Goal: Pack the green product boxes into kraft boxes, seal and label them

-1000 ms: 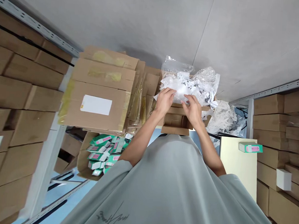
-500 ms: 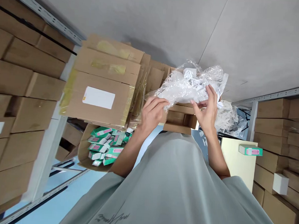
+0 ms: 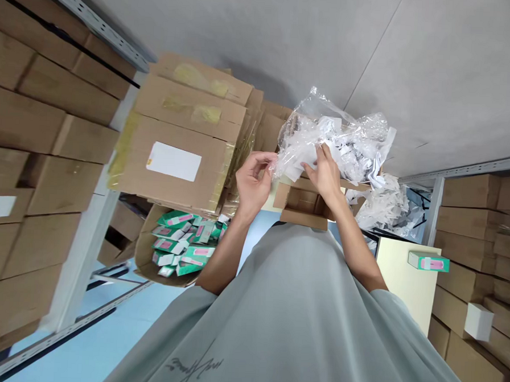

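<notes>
A clear plastic bag (image 3: 302, 111) bulges in front of me, with crumpled white paper (image 3: 355, 156) in and around it. At its left edge, my left hand (image 3: 254, 182) pinches the film between thumb and fingertips. My right hand (image 3: 327, 175) reaches up against the middle of the bag, thumb apart from its stretched fingers, fingertips touching the white material. Directly below the bag, close to my shirt, stands an open small cardboard box (image 3: 303, 202). Its visible inside is bare brown cardboard.
Flattened cartons (image 3: 175, 164) are stacked at left. Below them a carton (image 3: 143, 248) holds several green-and-pink boxes (image 3: 196, 253). Shredded paper (image 3: 386, 203) fills a bin at right, near a cream panel (image 3: 404, 284) bearing one green box (image 3: 428, 261). Shelves of cartons (image 3: 45, 197) flank both sides.
My right hand has moved left from the bag's right part to its middle. My left hand has turned and pinches the bag's edge, which stands higher. The view has shifted slightly.
</notes>
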The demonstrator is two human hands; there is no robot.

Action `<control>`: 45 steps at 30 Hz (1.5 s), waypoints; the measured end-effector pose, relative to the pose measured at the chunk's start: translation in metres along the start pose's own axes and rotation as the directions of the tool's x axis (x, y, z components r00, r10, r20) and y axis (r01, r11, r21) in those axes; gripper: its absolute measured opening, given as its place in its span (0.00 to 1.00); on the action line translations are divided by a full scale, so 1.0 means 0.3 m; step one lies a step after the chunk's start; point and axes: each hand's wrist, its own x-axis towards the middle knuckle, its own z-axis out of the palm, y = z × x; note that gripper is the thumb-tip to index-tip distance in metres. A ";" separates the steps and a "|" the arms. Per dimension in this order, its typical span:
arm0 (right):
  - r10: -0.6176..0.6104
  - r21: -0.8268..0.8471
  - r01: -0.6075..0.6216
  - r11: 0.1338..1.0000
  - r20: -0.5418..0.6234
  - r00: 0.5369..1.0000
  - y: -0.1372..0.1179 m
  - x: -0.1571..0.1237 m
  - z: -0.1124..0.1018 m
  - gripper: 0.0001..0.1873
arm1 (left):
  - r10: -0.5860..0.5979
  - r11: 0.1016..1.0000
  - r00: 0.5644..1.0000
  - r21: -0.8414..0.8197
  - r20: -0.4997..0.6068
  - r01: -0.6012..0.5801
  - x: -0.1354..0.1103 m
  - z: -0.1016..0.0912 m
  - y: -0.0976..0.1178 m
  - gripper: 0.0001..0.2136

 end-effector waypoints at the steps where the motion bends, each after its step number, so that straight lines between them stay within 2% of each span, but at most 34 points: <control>1: 0.001 0.002 -0.001 1.000 0.016 1.000 0.004 0.037 0.025 0.32 | -0.009 1.000 1.000 -0.011 0.004 0.009 0.003 0.002 -0.003 0.15; 5: 0.014 -0.001 -0.014 1.000 0.064 0.998 0.016 0.149 0.095 0.27 | -0.027 0.999 1.000 -0.022 -0.002 0.027 0.009 0.004 0.006 0.17; 8: 0.059 -0.025 -0.057 0.998 0.085 0.995 0.016 0.187 0.114 0.22 | -0.012 1.000 0.996 -0.002 -0.086 0.012 0.013 -0.014 0.024 0.18; 11: 0.075 -0.031 -0.072 0.997 0.089 0.993 -0.001 0.181 0.100 0.21 | 0.026 1.000 0.986 0.008 -0.165 -0.025 0.024 -0.059 0.056 0.17; 13: 0.022 0.019 -0.023 1.000 0.053 0.998 -0.025 0.130 0.058 0.23 | 0.057 0.998 0.987 0.008 -0.151 -0.057 0.031 -0.105 0.090 0.15; 15: -0.047 0.108 0.051 0.993 -0.037 0.998 -0.056 0.027 -0.016 0.25 | 0.096 0.995 0.993 0.016 -0.071 -0.095 0.032 -0.159 0.135 0.11; 17: -0.067 0.177 0.099 0.979 -0.178 0.982 -0.086 -0.120 -0.119 0.26 | 0.122 0.991 0.991 0.044 0.056 -0.124 0.023 -0.212 0.181 0.06; 20: -0.041 0.144 0.113 0.983 -0.427 0.904 -0.111 -0.347 -0.290 0.28 | 0.068 0.986 0.956 0.130 0.285 -0.109 0.000 -0.264 0.228 0.08; 21: -0.060 0.106 0.117 0.987 -0.432 0.900 -0.113 -0.404 -0.337 0.32 | 0.035 0.983 0.932 0.153 0.360 -0.096 -0.007 -0.272 0.234 0.10; 23: -0.123 0.027 0.136 0.990 -0.285 0.951 -0.105 -0.474 -0.403 0.38 | -0.010 0.983 0.873 0.166 0.488 -0.081 -0.016 -0.271 0.230 0.12; 25: -0.161 -0.019 0.160 0.987 -0.114 0.980 -0.085 -0.497 -0.425 0.39 | -0.032 0.986 0.810 0.150 0.585 -0.069 -0.019 -0.255 0.210 0.13; 27: -0.163 -0.034 0.162 0.986 -0.041 0.986 -0.056 -0.500 -0.416 0.36 | -0.055 0.988 0.745 0.144 0.665 -0.055 -0.020 -0.232 0.185 0.15; 30: -0.150 -0.047 0.148 0.988 -0.054 0.987 -0.007 -0.511 -0.380 0.32 | -0.090 0.989 0.636 0.144 0.766 -0.033 -0.025 -0.196 0.148 0.17; 32: -0.187 -0.052 0.185 0.981 -0.034 0.982 0.027 -0.531 -0.352 0.26 | -0.095 0.992 0.563 0.124 0.821 -0.013 -0.034 -0.174 0.120 0.17; 34: -0.227 -0.032 0.228 0.973 0.035 0.973 0.065 -0.553 -0.317 0.18 | -0.095 0.994 0.518 0.109 0.850 0.002 -0.048 -0.151 0.080 0.18; 36: -0.208 -0.006 0.210 0.978 0.117 0.971 0.107 -0.568 -0.269 0.15 | -0.107 0.992 0.522 0.125 0.846 0.001 -0.064 -0.123 0.022 0.18; 38: -0.118 -0.022 0.125 0.992 0.199 0.973 0.148 -0.570 -0.209 0.16 | -0.129 0.985 0.557 0.170 0.820 -0.022 -0.082 -0.087 -0.053 0.18; 41: 0.039 -0.157 0.007 0.988 0.287 0.957 0.196 -0.539 -0.110 0.17 | -0.171 0.953 0.600 0.286 0.782 -0.101 -0.115 -0.019 -0.175 0.18; 43: 0.085 -0.265 0.008 0.964 0.336 0.938 0.215 -0.500 -0.043 0.18 | -0.221 0.909 0.598 0.385 0.770 -0.160 -0.141 0.032 -0.245 0.16; 45: 0.102 -0.343 0.055 0.938 0.424 0.900 0.225 -0.451 0.025 0.20 | -0.275 0.861 0.582 0.466 0.765 -0.205 -0.172 0.083 -0.297 0.15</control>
